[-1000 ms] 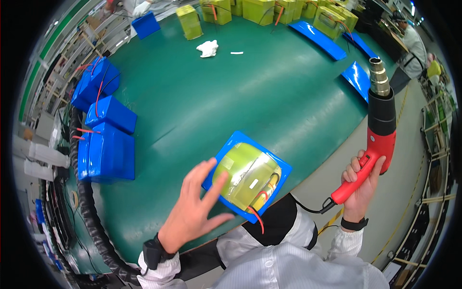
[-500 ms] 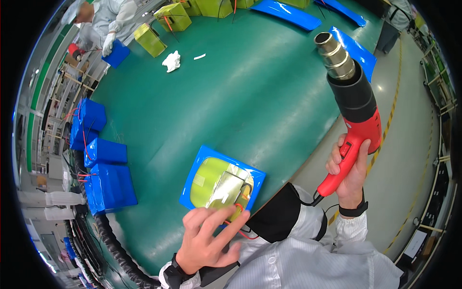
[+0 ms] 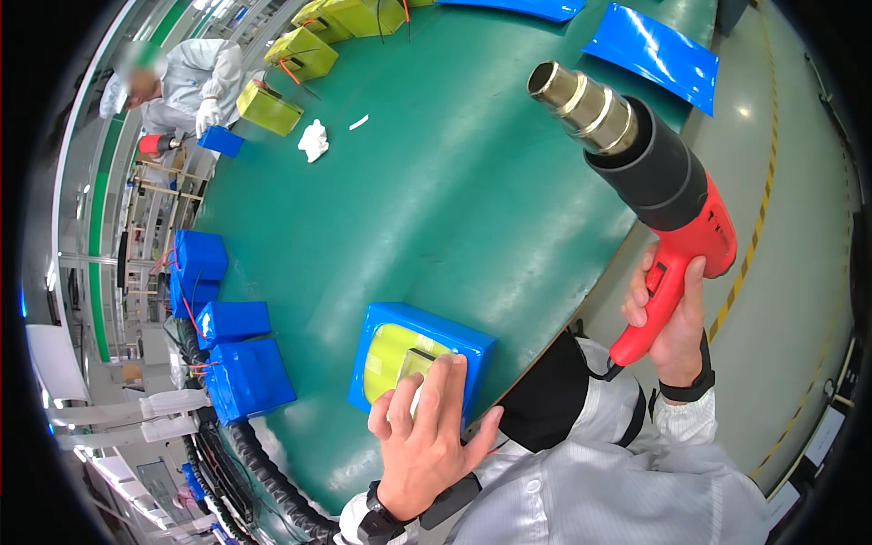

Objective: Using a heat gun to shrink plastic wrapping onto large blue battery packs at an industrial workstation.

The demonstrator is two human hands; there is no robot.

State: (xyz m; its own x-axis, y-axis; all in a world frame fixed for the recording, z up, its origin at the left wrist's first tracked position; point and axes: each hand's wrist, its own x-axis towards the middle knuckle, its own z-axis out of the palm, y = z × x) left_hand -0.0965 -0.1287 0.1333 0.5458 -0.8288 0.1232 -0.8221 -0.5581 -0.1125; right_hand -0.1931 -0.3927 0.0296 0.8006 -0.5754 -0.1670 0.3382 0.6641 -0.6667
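My right hand (image 3: 679,325) is wrapped round the red handle of a heat gun (image 3: 652,182). Its metal nozzle points up and to the left, above the table. Near the table's front edge lies a battery pack (image 3: 383,354) in blue shrink wrap, with a yellow-green face showing through the wrap's open end. My left hand (image 3: 425,450) rests over that end, fingers stretched out and touching the pack and the blue rim. The fingers hide part of a clear-covered board and the wires there.
Several wrapped blue packs (image 3: 250,377) with wires stand at the left. Yellow-green packs (image 3: 270,107), a crumpled white tissue (image 3: 313,142) and blue wrap sleeves (image 3: 654,59) lie at the far side. At far left a person's gloved hand (image 3: 208,116) holds a blue pack (image 3: 221,141) near another heat gun.
My left hand has moved right and up, onto the pack's open end. The heat gun's nozzle has swung to the left. The view has shifted.
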